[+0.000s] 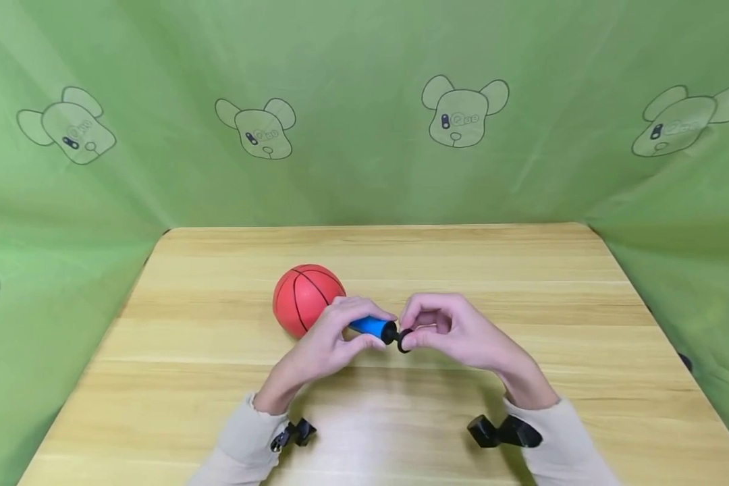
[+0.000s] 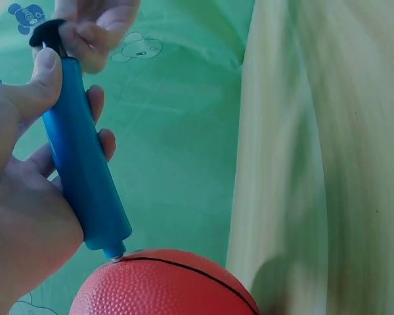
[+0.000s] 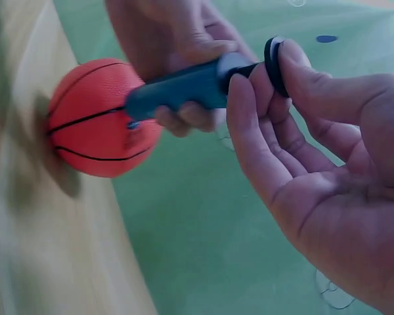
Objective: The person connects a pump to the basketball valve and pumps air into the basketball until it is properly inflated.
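A blue hand pump (image 2: 85, 157) lies in the grip of my left hand (image 1: 328, 341), fingers and thumb curled round its barrel. Its nozzle end meets the surface of a small red basketball (image 1: 304, 300) with black seams, as the left wrist view shows. My right hand (image 1: 455, 331) pinches the pump's black round handle (image 3: 273, 67) between thumb and fingers. A short stretch of black rod shows between handle and barrel. The ball sits on the wooden table, left of both hands in the head view.
The light wooden table (image 1: 522, 270) reaches back to a green curtain (image 1: 364, 182) printed with bear heads, which also hangs at both sides. Black wrist mounts (image 1: 504, 432) stick out from the sleeves over the table.
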{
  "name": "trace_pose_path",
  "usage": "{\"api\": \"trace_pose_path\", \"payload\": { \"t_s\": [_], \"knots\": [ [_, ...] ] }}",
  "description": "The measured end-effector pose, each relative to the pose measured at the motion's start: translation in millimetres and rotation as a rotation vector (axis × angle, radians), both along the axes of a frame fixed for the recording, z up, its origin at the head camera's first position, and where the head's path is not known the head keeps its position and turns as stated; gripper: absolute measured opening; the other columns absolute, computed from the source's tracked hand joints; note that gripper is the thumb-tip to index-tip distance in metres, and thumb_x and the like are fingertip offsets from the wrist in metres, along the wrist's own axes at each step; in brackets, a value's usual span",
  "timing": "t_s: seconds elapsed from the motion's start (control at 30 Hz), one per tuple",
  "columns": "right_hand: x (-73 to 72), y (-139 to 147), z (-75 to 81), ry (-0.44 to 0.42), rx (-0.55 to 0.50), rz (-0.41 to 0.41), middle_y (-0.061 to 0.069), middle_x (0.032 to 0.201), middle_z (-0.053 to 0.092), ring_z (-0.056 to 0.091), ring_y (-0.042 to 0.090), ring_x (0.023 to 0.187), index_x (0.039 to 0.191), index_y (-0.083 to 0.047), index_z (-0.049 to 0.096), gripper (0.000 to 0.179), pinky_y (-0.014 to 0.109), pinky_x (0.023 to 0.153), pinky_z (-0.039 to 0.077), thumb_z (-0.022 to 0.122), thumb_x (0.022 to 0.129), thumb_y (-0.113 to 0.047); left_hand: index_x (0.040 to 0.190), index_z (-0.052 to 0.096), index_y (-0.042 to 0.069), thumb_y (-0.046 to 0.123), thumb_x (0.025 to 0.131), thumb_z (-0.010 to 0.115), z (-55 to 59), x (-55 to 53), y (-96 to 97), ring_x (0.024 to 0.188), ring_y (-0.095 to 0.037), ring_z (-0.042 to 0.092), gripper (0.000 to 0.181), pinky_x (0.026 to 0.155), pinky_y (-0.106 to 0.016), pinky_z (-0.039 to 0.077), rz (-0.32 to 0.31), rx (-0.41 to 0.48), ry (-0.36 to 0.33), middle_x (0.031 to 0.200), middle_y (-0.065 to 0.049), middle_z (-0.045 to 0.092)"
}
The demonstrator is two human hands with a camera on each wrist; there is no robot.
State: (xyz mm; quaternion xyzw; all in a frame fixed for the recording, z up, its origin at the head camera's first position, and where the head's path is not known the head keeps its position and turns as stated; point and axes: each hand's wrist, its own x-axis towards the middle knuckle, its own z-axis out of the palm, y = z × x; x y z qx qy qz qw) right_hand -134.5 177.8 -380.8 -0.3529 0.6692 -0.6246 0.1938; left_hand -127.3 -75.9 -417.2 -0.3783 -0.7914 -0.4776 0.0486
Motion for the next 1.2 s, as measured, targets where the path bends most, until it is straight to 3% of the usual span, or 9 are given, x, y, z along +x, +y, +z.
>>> {"api": "trace_pose_path", "payload": {
  "t_s": [0.17, 0.3, 0.43, 0.6, 0.8, 0.9, 1.03, 1.2],
  "knots": [
    [2.1, -0.1, 3.0, -0.009, 0.02, 0.016, 0.015, 0.099, 0.067, 0.069, 0.02, 0.089, 0.098, -0.007, 0.066, 0.013, 0.032, 0.074, 0.058, 0.071, 0.093, 0.004, 0.118, 0.072, 0.016, 0.015, 0.089, 0.08, -1.2, -0.2, -0.7, 0.102, -0.007, 0.062, 0.03, 0.091, -0.036, 0.038, -0.023, -0.009, 0.002, 0.11, 0.009, 0.072],
    [10.7, 9.9, 17.9, 0.065, 0.002, 0.04, 0.013, 0.099, 0.064, 0.069, 0.02, 0.089, 0.1, -0.009, 0.066, 0.019, 0.033, 0.075, 0.059, 0.069, 0.093, 0.008, 0.122, 0.071, 0.017, 0.018, 0.092, 0.078, -0.6, -1.6, -5.8, 0.101, -0.009, 0.061, 0.03, 0.09, -0.036, 0.041, -0.018, -0.008, -0.021, 0.112, 0.008, 0.072],
    [20.3, 26.2, 33.9, 0.187, -0.138, 0.097, 0.013, 0.099, 0.061, 0.065, 0.021, 0.086, 0.104, -0.002, 0.065, 0.032, 0.032, 0.079, 0.058, 0.065, 0.086, 0.024, 0.123, 0.072, 0.018, 0.017, 0.092, 0.078, 2.1, -3.9, -14.2, 0.099, -0.012, 0.06, 0.032, 0.089, -0.039, 0.042, 0.027, 0.015, -0.038, 0.113, 0.008, 0.072],
    [22.9, 33.0, 39.6, 0.223, -0.251, 0.158, 0.014, 0.102, 0.06, 0.06, 0.022, 0.084, 0.106, 0.006, 0.062, 0.035, 0.029, 0.078, 0.056, 0.061, 0.082, 0.031, 0.124, 0.071, 0.018, 0.017, 0.093, 0.078, 4.1, -5.2, -18.5, 0.099, -0.011, 0.06, 0.031, 0.089, -0.039, 0.042, 0.036, 0.017, -0.057, 0.114, 0.008, 0.072],
    [12.4, 16.8, 26.8, 0.208, -0.126, 0.083, 0.012, 0.097, 0.064, 0.066, 0.019, 0.083, 0.102, -0.002, 0.065, 0.024, 0.031, 0.072, 0.058, 0.066, 0.089, 0.017, 0.122, 0.072, 0.015, 0.015, 0.092, 0.079, 3.1, -3.5, -12.5, 0.1, -0.01, 0.06, 0.031, 0.091, -0.038, 0.041, 0.029, 0.031, -0.062, 0.113, 0.007, 0.072],
    [5.2, 5.4, 15.3, 0.169, -0.034, 0.031, 0.011, 0.096, 0.067, 0.069, 0.02, 0.086, 0.099, -0.007, 0.067, 0.019, 0.033, 0.073, 0.059, 0.07, 0.091, 0.01, 0.12, 0.072, 0.014, 0.015, 0.091, 0.078, 2.3, -2.7, -6.3, 0.099, -0.009, 0.06, 0.029, 0.09, -0.037, 0.039, 0.003, 0.031, -0.061, 0.111, 0.007, 0.072],
    [-0.4, -3.1, 3.0, 0.081, 0.016, -0.002, 0.011, 0.097, 0.069, 0.072, 0.023, 0.089, 0.097, -0.008, 0.068, 0.018, 0.033, 0.076, 0.059, 0.072, 0.09, 0.008, 0.118, 0.072, 0.013, 0.014, 0.091, 0.079, -0.9, -1.1, -1.8, 0.101, -0.008, 0.061, 0.028, 0.09, -0.036, 0.037, -0.021, 0.025, -0.041, 0.11, 0.007, 0.073],
    [3.3, 1.9, 7.7, 0.071, 0.032, 0.015, 0.012, 0.098, 0.068, 0.071, 0.022, 0.089, 0.098, -0.006, 0.067, 0.014, 0.034, 0.075, 0.059, 0.071, 0.092, 0.005, 0.119, 0.072, 0.015, 0.015, 0.092, 0.078, -1.2, 0.0, 0.0, 0.103, -0.008, 0.06, 0.028, 0.092, -0.037, 0.038, -0.033, 0.008, -0.035, 0.112, 0.007, 0.072]
  ]
}}
